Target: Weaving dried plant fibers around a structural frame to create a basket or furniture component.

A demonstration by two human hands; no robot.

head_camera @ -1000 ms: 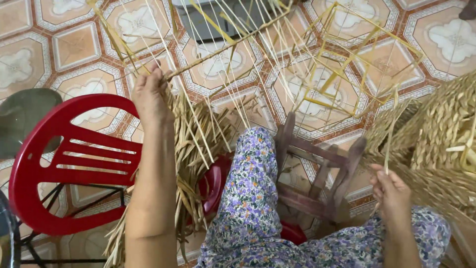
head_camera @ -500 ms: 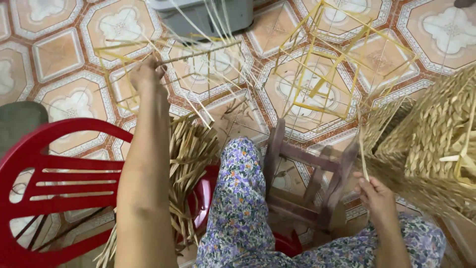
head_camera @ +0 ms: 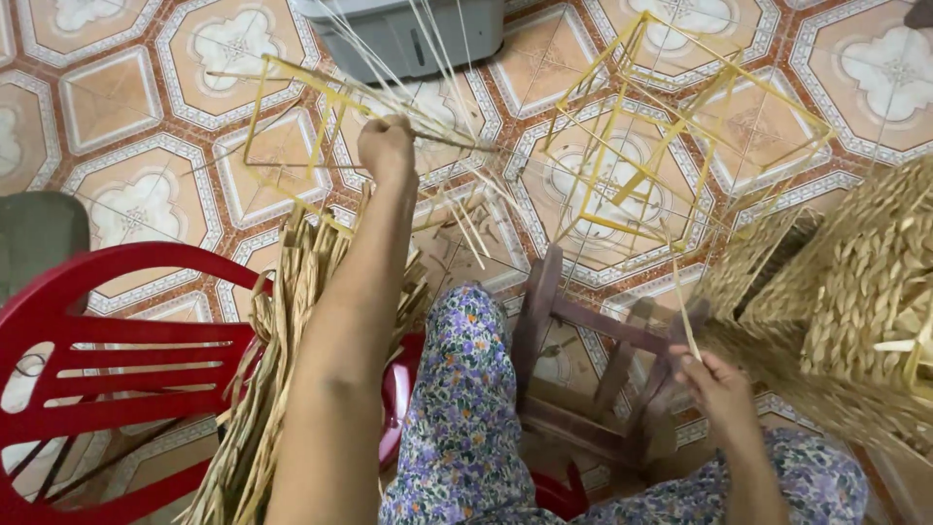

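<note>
Hands: left (head_camera: 386,148) grips reed strands (head_camera: 442,68), right (head_camera: 714,384) pinches one strip (head_camera: 683,311).

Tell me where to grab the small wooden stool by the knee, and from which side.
Grip the wooden stool by its upright dark leg on the left, coming from above. It lies tipped on the tiled floor with its legs and rungs exposed, and that leg stands free beside the flowered knee. The right side is probably worse: the right hand with its straw strip and the woven basket crowd it.

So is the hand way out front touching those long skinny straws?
Touching. The head view shows the left hand closed around a bunch of thin pale straws, which fan out from its fist above the tiled floor.
</note>
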